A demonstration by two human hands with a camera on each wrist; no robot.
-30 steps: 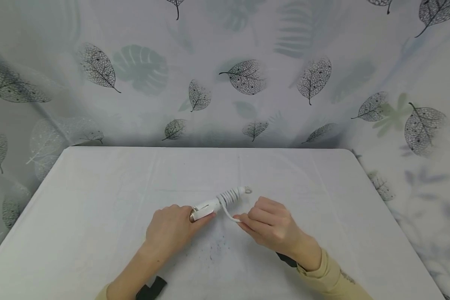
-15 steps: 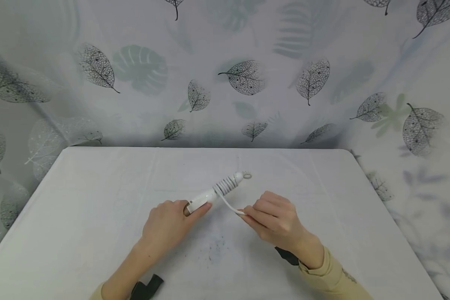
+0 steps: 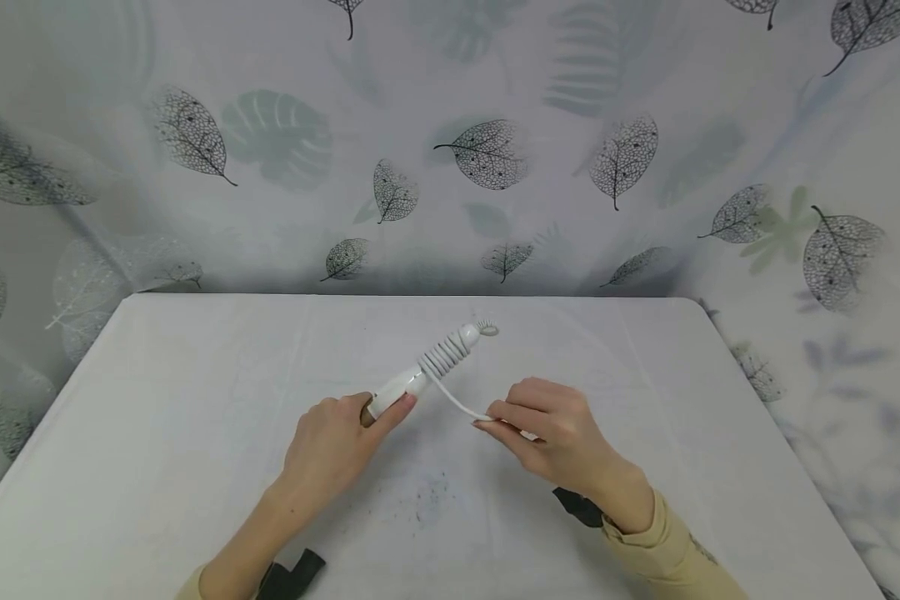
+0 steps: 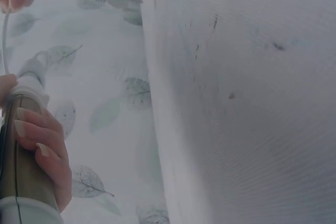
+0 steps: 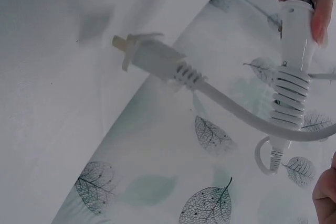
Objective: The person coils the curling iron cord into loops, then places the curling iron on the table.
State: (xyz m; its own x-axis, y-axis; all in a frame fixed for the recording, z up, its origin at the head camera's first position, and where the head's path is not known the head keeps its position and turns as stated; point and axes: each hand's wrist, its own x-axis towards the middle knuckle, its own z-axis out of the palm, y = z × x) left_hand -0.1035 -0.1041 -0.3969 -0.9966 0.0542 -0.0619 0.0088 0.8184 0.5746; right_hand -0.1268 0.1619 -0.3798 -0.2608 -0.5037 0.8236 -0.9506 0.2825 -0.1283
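My left hand grips a white curling iron, its fingers wrapped round the brown barrel in the left wrist view. The handle points away to the upper right. A white power cord is wound in several coils round the handle, with a small loop of it at the far end. From the coils a free stretch runs to my right hand, which pinches it between thumb and fingers. Beyond the pinch the two-pin plug hangs free, seen large in the right wrist view.
A white-covered table lies under both hands, with dark specks on it near the middle. Leaf-printed fabric hangs behind and at the sides. Black straps sit at the wrists.
The curling iron has swung up and away from me, tilting more steeply. The free stretch of cord between coils and right hand looks longer. My right hand has shifted slightly up and right.
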